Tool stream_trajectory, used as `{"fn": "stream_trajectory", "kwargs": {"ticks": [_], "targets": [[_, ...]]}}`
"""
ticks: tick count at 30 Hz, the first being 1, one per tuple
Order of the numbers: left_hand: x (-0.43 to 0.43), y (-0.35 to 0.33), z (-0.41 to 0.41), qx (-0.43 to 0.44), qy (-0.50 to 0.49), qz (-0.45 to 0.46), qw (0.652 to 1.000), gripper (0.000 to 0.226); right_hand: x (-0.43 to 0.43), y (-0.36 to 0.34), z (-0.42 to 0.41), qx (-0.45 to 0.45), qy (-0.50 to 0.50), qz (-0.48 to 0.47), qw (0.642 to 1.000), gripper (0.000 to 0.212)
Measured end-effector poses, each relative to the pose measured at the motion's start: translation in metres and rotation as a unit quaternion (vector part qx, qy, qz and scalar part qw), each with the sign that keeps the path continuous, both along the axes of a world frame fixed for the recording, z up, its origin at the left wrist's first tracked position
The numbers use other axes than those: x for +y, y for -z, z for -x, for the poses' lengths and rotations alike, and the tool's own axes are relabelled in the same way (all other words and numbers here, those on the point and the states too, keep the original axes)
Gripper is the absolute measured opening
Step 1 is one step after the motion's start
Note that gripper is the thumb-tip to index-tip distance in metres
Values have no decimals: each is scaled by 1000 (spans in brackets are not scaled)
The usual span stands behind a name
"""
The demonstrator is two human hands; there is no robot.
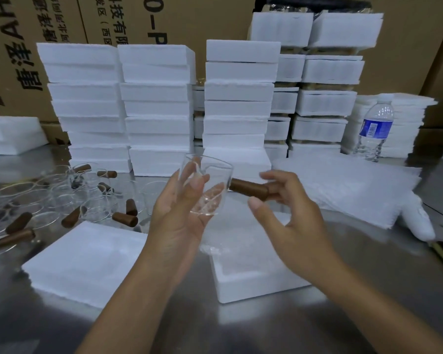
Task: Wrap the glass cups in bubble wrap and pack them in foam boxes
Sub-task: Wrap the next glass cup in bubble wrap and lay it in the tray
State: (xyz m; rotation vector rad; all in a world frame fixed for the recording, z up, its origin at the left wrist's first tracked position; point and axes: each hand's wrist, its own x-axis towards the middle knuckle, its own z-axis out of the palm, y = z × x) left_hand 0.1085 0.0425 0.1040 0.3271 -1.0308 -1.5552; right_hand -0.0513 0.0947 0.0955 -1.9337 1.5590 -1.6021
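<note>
A clear glass cup with a brown wooden side handle is held up in mid-air at the centre. My left hand cups the glass body, fingers partly inside its mouth. My right hand pinches the end of the brown handle. Below them an open foam box sits on the steel table, with its flat foam lid lying to the left. A pile of bubble wrap sheets lies at the right.
Several more glass cups with brown handles crowd the table's left side. Tall stacks of white foam boxes stand behind, in front of cardboard cartons. A water bottle stands at the right, beside a stack of foam sheets.
</note>
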Motion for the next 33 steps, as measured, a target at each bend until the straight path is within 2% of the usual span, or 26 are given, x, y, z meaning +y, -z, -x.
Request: {"fn": "stream_trajectory", "kwargs": {"ticks": [2, 4, 9, 13, 15, 16, 19, 20, 21, 27, 33], "targets": [[1, 3, 3, -34, -11, 19, 999, 86, 0, 0, 6, 25, 1, 36, 999, 27], [3, 6, 5, -73, -23, 44, 996, 81, 0, 3, 13, 112, 18, 52, 992, 21], [4, 12, 8, -193, -87, 101, 972, 73, -4, 5, 23, 246, 70, 50, 966, 31], [7, 18, 16, -255, -136, 121, 950, 96, -7, 3, 32, 254, 138, 47, 956, 20], [11, 22, 19, -338, -182, 155, 910, 90, -10, 5, 42, 215, 174, 46, 960, 20], [13, 25, 20, -386, -207, 183, 880, 78, -12, 5, 47, 183, 190, 44, 964, 21], [14, 33, 20, -517, -253, 290, 765, 37, -17, 9, 58, 89, 222, 32, 970, 25], [14, 35, 21, -543, -253, 303, 741, 31, -18, 10, 60, 65, 228, 34, 971, 25], [12, 37, 21, -559, -252, 296, 732, 29, -19, 11, 61, 48, 230, 36, 971, 25], [4, 35, 14, -567, -264, 206, 753, 28, -20, 12, 61, 38, 225, 36, 973, 23], [-1, 34, 11, -578, -268, 181, 749, 15, -17, 10, 58, 53, 212, 41, 975, 24]]}}
